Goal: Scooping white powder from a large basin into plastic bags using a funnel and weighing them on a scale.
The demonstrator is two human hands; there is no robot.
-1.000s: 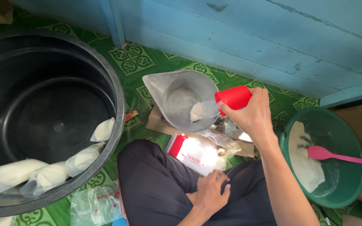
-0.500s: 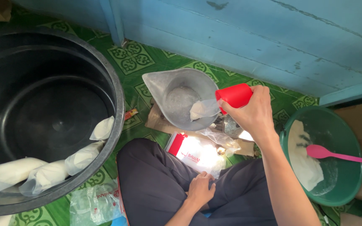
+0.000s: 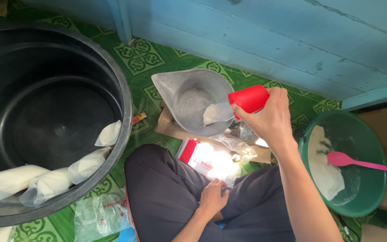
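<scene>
Right hand point(image 3: 272, 117) wrapped tight around a red plastic cup point(image 3: 248, 99), tipped sideways with its mouth over the clear plastic jug point(image 3: 192, 101) on the green patterned floor mat point(image 3: 142, 56). White dough-like lump point(image 3: 214, 114) sits at the cup mouth, inside the jug rim. Left hand point(image 3: 213, 197) rests on the lap, fingers loosely curled at a white packet point(image 3: 213, 162), grip unclear. Green round plastic basin point(image 3: 372, 148) with pink spatula point(image 3: 352, 161) just right of the right forearm. Big black tub point(image 3: 45, 116) to the left, filled clear bags point(image 3: 45, 181) lying on its rim
</scene>
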